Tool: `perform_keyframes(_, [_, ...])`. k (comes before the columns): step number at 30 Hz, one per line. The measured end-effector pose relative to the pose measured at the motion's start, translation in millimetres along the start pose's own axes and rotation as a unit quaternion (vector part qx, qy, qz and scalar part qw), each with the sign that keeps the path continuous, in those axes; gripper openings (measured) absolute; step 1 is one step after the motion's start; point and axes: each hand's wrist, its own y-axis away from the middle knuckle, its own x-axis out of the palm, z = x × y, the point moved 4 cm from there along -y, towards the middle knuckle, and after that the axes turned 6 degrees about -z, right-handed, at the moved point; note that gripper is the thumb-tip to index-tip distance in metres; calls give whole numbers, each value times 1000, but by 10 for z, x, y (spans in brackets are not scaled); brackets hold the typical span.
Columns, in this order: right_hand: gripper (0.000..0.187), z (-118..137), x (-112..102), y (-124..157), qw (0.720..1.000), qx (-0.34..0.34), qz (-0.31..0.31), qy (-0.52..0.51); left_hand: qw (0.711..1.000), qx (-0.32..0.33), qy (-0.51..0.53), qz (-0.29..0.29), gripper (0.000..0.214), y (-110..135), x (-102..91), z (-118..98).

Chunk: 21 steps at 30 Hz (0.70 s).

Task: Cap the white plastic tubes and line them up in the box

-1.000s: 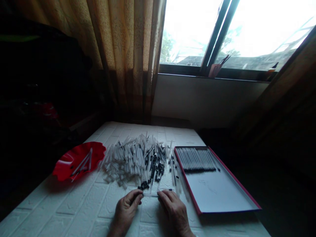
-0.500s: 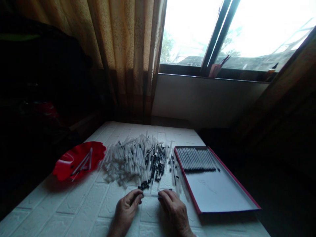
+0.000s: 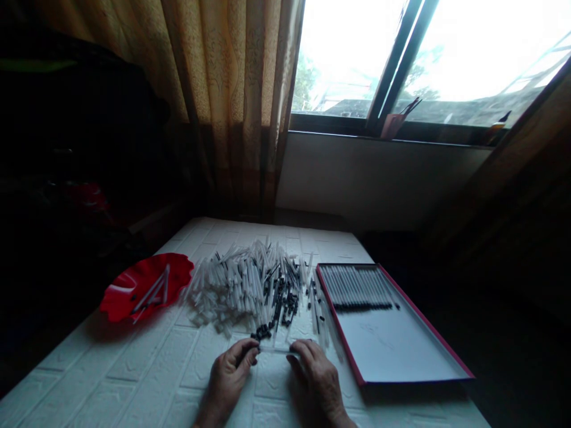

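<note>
My left hand (image 3: 229, 374) and my right hand (image 3: 316, 374) rest low on the white table (image 3: 134, 380), each pinching one end of a thin clear pen tube (image 3: 273, 351) held level between them. Just beyond the fingers lies a big heap of clear tubes (image 3: 236, 285) mixed with small black caps and tips (image 3: 281, 303). To the right, a shallow red-edged tray (image 3: 392, 351) holds a neat row of assembled pens (image 3: 357, 288) at its far end.
A red wavy-rimmed dish (image 3: 143, 288) with a few pens sits at the left of the table. A curtain (image 3: 223, 101) and a window (image 3: 401, 53) stand behind. Dark space surrounds the table on the left and right.
Both hands stay on the tube with hardly any movement. The view has tilted slightly, so everything sits a little higher in the picture.
</note>
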Motion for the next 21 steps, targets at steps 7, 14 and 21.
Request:
perform_keyframes(7, [20, 12, -24, -25, 1000, 8, -4, -2, 999, -25, 20, -9, 43, -8, -13, -48])
perform_keyframes(14, [15, -136, 2, 21, 986, 71, -21, -146, 997, -58, 31, -37, 55, -48, -37, 22])
perform_keyframes(21, [22, -195, 55, 25, 959, 168, 1, -227, 995, -85, 38, -37, 56, -36, -51, -22])
